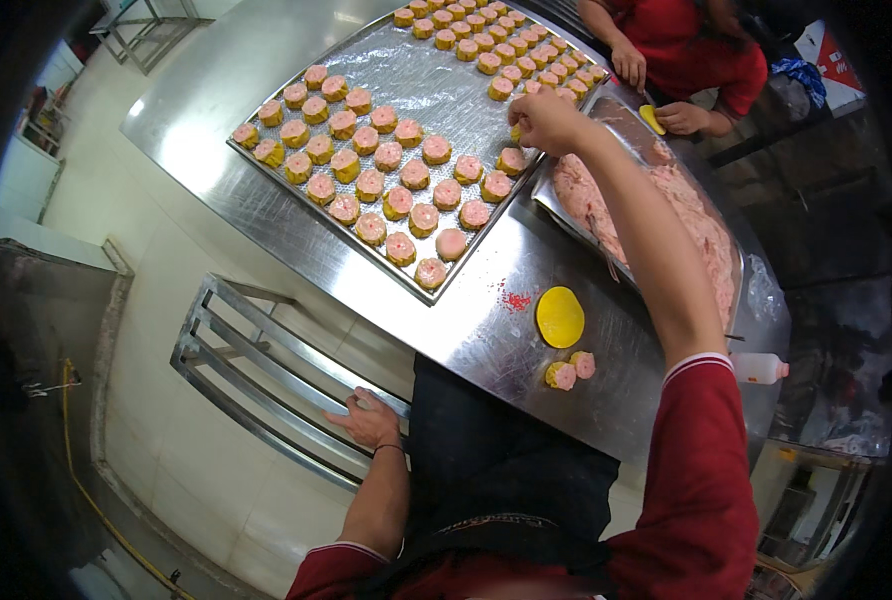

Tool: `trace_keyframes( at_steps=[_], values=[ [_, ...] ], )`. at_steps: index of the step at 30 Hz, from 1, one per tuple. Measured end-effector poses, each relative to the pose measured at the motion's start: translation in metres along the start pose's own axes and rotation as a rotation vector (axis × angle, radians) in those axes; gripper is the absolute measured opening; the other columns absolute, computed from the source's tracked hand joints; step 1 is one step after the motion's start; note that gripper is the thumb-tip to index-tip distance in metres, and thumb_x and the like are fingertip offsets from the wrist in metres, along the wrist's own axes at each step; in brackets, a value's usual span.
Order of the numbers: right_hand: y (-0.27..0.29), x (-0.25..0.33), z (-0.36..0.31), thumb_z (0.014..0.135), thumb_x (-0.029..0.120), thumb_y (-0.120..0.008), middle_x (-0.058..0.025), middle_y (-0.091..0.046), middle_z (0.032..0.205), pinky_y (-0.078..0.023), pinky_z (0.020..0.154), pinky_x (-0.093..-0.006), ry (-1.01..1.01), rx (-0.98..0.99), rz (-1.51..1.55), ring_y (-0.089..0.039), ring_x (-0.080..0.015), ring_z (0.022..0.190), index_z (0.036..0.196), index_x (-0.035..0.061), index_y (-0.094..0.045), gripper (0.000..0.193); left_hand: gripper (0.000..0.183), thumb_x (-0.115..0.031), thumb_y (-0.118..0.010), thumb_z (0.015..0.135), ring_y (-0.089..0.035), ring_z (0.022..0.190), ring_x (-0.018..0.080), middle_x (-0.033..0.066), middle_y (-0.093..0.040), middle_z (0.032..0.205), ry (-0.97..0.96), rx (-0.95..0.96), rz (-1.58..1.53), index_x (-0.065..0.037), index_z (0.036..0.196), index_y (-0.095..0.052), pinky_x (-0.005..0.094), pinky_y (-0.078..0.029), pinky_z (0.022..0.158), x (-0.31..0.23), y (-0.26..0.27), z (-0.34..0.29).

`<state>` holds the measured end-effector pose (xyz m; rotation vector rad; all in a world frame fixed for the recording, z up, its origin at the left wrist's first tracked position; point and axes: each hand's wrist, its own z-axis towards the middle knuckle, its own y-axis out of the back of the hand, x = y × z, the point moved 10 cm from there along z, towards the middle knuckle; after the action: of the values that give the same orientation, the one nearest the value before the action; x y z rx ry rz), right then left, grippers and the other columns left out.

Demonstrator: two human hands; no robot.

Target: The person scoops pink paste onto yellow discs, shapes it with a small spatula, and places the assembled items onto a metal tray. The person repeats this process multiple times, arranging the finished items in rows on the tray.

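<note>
My right hand (544, 122) reaches across to the right edge of a large metal tray (296, 220). Its fingers are pinched on a yellow-wrapped dumpling (515, 132), mostly hidden by them. Rows of open-topped dumplings (387, 156) with pink filling stand on the tray, with a bare stretch between two groups. My left hand (371, 420) hangs low beside the steel rails of a rack, fingers apart. Under my right forearm lies a pan of pink minced filling (686, 205). A stack of round yellow wrappers (560, 317) and two loose dumplings (572, 371) sit on the steel table.
Small red bits (514, 301) are scattered beside the wrappers. A white plastic bottle (758, 368) lies near the table's right edge. Across the table, a co-worker in red holds a yellow wrapper (652, 119). A low steel rack (266, 345) stands left of me.
</note>
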<state>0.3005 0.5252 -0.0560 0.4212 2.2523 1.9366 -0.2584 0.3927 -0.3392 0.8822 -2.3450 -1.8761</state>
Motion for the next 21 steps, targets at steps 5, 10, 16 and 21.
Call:
trace_keyframes(
  at_steps=[5,10,16,21],
  values=[
    [-0.021,-0.005,0.004,0.079,0.011,-0.078,-0.0069,-0.076,0.109,-0.032,0.111,-0.0631,-0.093,0.126,-0.136,-0.048,-0.0353,0.136,0.103,0.0125,-0.077,0.025,0.053,-0.052,-0.050,0.106,-0.066,0.118,0.0485,0.0272,-0.024,0.168,0.014,0.012,-0.001,-0.009,0.127,-0.074,0.0562,-0.051,0.103,-0.001,0.001,0.000],
    [-0.024,-0.003,0.004,0.082,0.012,-0.077,-0.0136,-0.074,0.120,-0.041,0.108,-0.0615,-0.100,0.182,-0.228,-0.054,-0.0355,0.133,0.106,0.0127,-0.079,0.024,0.055,-0.052,-0.049,0.106,-0.064,0.121,0.0492,0.0275,-0.025,0.167,0.003,0.004,-0.018,-0.008,0.126,-0.074,0.0564,-0.050,0.104,-0.001,0.001,0.000],
    [-0.015,-0.001,-0.003,0.080,0.017,-0.079,-0.0119,-0.075,0.113,-0.037,0.112,-0.0604,-0.082,0.096,-0.195,-0.056,-0.0338,0.128,0.119,0.0127,-0.077,0.039,0.063,-0.056,-0.044,0.108,-0.065,0.120,0.0514,0.0315,-0.024,0.166,-0.034,-0.009,0.012,-0.005,0.127,-0.074,0.0545,-0.052,0.104,-0.002,0.001,0.001],
    [0.070,0.024,-0.069,0.089,0.022,-0.080,-0.0132,-0.076,0.116,-0.048,0.105,-0.0452,0.109,-0.346,0.002,-0.062,-0.0324,0.121,0.132,0.0132,-0.074,0.044,0.062,-0.058,-0.043,0.108,-0.065,0.117,0.0528,0.0333,-0.024,0.166,-0.016,0.023,-0.001,-0.008,0.129,-0.074,0.0570,-0.052,0.102,0.003,-0.005,0.001]
  ],
)
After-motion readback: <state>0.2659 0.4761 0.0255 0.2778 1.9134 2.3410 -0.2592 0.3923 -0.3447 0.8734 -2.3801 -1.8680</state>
